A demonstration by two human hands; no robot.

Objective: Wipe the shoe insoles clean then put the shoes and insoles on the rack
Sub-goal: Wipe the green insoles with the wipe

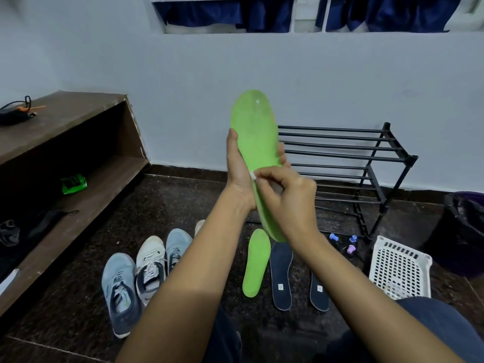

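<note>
Fingers (281,152) of the left hand (237,167) curl round the waist of a lime-green insole (255,129), thumb along its left edge, holding it upright and high with the rounded toe end topmost. Its surface is matt and foam-like, paler and scuffed toward the toe, with a small white fleck there. The right hand (290,195) pinches a small white scrap (252,175), too small to tell whether cloth or tissue, between thumb and forefinger, and presses it to the insole's left edge just below the left thumb. Below on the dark speckled floor (65,310) lies a second green insole (256,263), flat and long, and just to its right a navy insole (281,276) and another navy insole (319,292), each smooth with a pale square label near the heel; the far one is partly hidden by the right forearm. Left of the arms stand a blue-grey mesh sneaker (120,292), a white laced sneaker (150,268) and a second blue-grey sneaker (178,247), side by side and touching. A black tube rack (340,157) with slatted tiers stands against the pale wall behind the hands. Near its foot lie small pastel plastic pieces (351,248), and beside them a white perforated plastic basket (400,273) and a dark bin (463,231) lined with a bag. A brown wooden shelf unit (65,111) at the left holds a crumpled green packet (74,183).
</note>
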